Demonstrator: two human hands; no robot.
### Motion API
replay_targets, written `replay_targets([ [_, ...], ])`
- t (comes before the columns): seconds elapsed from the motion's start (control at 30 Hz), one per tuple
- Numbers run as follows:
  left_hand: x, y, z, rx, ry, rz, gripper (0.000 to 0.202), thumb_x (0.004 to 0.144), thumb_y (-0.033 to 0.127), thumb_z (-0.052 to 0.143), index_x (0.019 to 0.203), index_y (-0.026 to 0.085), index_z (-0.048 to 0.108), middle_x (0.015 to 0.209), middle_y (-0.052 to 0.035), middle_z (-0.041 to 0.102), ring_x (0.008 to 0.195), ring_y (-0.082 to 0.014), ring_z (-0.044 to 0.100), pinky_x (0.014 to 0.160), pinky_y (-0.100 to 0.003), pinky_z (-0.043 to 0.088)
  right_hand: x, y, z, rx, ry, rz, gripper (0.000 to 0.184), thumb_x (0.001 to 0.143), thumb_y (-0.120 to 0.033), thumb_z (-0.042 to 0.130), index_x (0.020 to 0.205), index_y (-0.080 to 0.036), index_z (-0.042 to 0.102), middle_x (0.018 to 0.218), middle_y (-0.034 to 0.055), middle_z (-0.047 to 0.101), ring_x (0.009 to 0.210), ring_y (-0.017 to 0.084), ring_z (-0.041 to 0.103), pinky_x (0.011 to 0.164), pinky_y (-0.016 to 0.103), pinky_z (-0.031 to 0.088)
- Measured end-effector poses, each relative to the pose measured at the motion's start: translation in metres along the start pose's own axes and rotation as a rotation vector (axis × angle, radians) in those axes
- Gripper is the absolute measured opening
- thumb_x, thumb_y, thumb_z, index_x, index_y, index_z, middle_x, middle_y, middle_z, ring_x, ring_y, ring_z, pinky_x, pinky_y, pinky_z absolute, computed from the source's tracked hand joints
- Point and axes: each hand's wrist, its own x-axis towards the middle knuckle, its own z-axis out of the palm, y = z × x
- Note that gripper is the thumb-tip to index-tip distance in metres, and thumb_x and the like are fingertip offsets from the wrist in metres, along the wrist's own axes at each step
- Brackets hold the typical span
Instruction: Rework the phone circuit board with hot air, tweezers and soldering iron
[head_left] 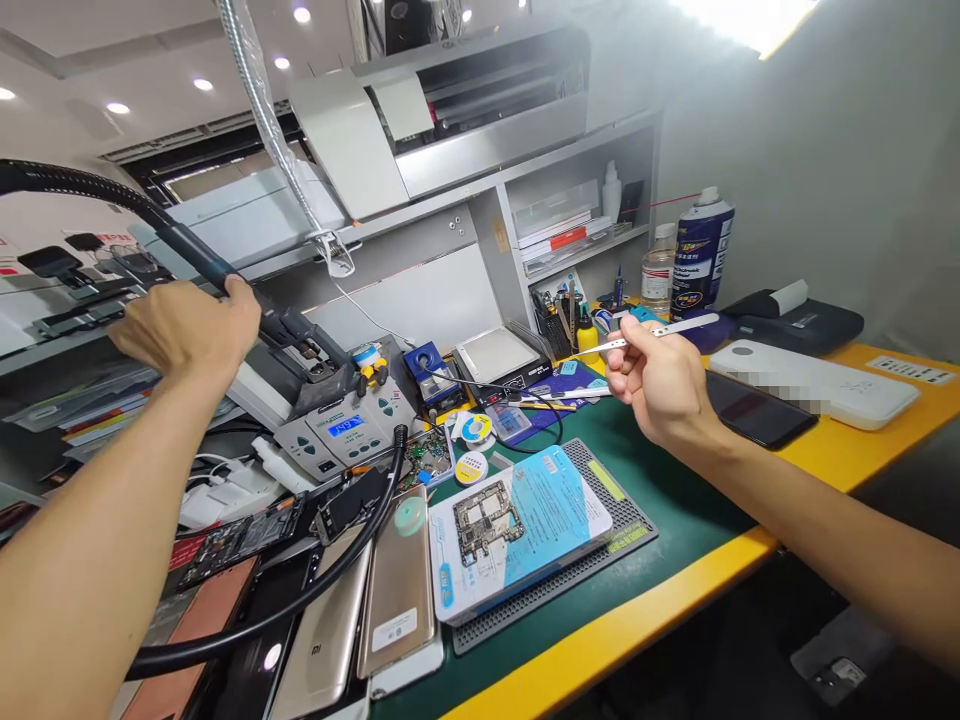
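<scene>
A pale ceiling spreads between ten and eleven o'clock, dotted with lit round downlights. A glaring light panel hangs between one and two — a plain grey wall at two. Grey shelving stands at twelve; the workbench shows a yellow edge at five.

The tweezers are silver, the hose handle black, the box blue and white.

Close head-height view, forward and down past both hands.
</scene>
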Motion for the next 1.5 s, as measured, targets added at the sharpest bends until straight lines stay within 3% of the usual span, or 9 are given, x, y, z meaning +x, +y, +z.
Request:
replay_targets([
  [0.1, -0.021, 0.014, -0.009, 0.020, -0.020, 0.038, 0.041, 0.104, 0.048, 0.070, 0.134, 0.019, 0.069, 0.139, -0.0110, 0.071, 0.129, -0.0292, 0.069, 0.113, -0.057, 0.059, -0.004, -0.002, 0.002, 0.012, -0.022, 0.005, 0.031, 0.112, -0.042, 0.067, 0.094, -0.017, 0.066, 0.070, -0.0080, 0.058, 0.047, 0.006, 0.047, 0.040, 0.018, 0.038],
  [0.33, -0.107, 0.041, -0.005, -0.063, -0.692, 0.547, 0.036, 0.104, 0.046, 0.073, 0.127, 0.019, 0.071, 0.128, -0.0085, 0.074, 0.112, -0.0235, 0.074, 0.100, -0.047, 0.066, -0.010, -0.006, 0.006, -0.002, -0.075, 0.003, 0.036, 0.112, -0.034, 0.062, 0.080, -0.020, 0.057, 0.059, -0.0082, 0.054, 0.040, 0.007, 0.047, 0.035, 0.019, 0.031],
  [0.47, -0.150, 0.044, 0.026, -0.049, -0.948, 0.712, 0.037, 0.103, 0.047, 0.073, 0.128, 0.019, 0.070, 0.131, -0.0094, 0.073, 0.116, -0.0244, 0.073, 0.103, -0.049, 0.065, -0.007, 0.001, 0.002, -0.090, -0.156, 0.042, 0.035, 0.113, -0.043, 0.064, 0.089, -0.018, 0.063, 0.064, -0.0089, 0.056, 0.043, 0.006, 0.046, 0.038, 0.018, 0.034],
  [0.67, -0.172, 0.056, 0.085, -0.095, -1.011, 0.749, 0.047, 0.102, 0.047, 0.075, 0.140, 0.022, 0.065, 0.147, -0.0119, 0.067, 0.130, -0.0294, 0.069, 0.110, -0.055, 0.062, 0.007, 0.015, -0.007, -0.332, -0.267, 0.104, 0.029, 0.110, -0.044, 0.071, 0.116, -0.016, 0.072, 0.097, 0.0015, 0.074, 0.070, 0.013, 0.068, 0.060, 0.027, 0.061],
  [0.8, -0.168, 0.067, 0.106, -0.123, -1.034, 0.708, 0.047, 0.101, 0.047, 0.075, 0.140, 0.022, 0.066, 0.146, -0.0115, 0.067, 0.128, -0.0291, 0.069, 0.109, -0.054, 0.063, 0.014, 0.020, -0.009, -0.489, -0.314, 0.113, 0.031, 0.108, -0.042, 0.073, 0.125, -0.017, 0.073, 0.116, 0.0062, 0.077, 0.092, 0.020, 0.076, 0.078, 0.037, 0.068],
  [0.93, -0.166, 0.070, 0.108, -0.146, -1.038, 0.637, 0.045, 0.101, 0.047, 0.075, 0.138, 0.021, 0.067, 0.146, -0.0111, 0.068, 0.128, -0.0292, 0.069, 0.109, -0.053, 0.063, 0.013, 0.019, -0.010, -0.559, -0.314, 0.081, 0.033, 0.108, -0.043, 0.073, 0.128, -0.017, 0.072, 0.123, 0.0077, 0.076, 0.100, 0.023, 0.077, 0.085, 0.041, 0.068],
  [1.1, -0.172, 0.063, 0.095, -0.254, -1.012, 0.494, 0.042, 0.101, 0.047, 0.075, 0.133, 0.020, 0.069, 0.141, -0.0100, 0.070, 0.124, -0.0284, 0.070, 0.107, -0.052, 0.064, 0.012, 0.017, -0.011, -0.534, -0.280, 0.024, 0.035, 0.108, -0.045, 0.072, 0.129, -0.017, 0.072, 0.124, 0.0081, 0.076, 0.102, 0.024, 0.077, 0.087, 0.043, 0.068],
  [1.23, -0.175, 0.055, 0.081, -0.389, -1.010, 0.277, 0.042, 0.101, 0.046, 0.076, 0.132, 0.019, 0.069, 0.136, -0.0097, 0.071, 0.120, -0.0270, 0.072, 0.103, -0.050, 0.065, 0.014, 0.018, -0.011, -0.487, -0.284, 0.001, 0.035, 0.109, -0.045, 0.071, 0.129, -0.017, 0.072, 0.123, 0.0082, 0.076, 0.100, 0.023, 0.076, 0.085, 0.042, 0.068],
  [1.5, -0.192, 0.052, 0.045, -0.840, -1.104, -0.171, 0.040, 0.103, 0.044, 0.074, 0.132, 0.018, 0.067, 0.126, -0.0087, 0.073, 0.105, -0.0215, 0.074, 0.089, -0.041, 0.068, 0.002, 0.016, -0.002, -0.498, -0.514, 0.006, 0.032, 0.109, -0.044, 0.070, 0.125, -0.017, 0.072, 0.116, 0.0070, 0.077, 0.092, 0.020, 0.076, 0.081, 0.039, 0.067],
])
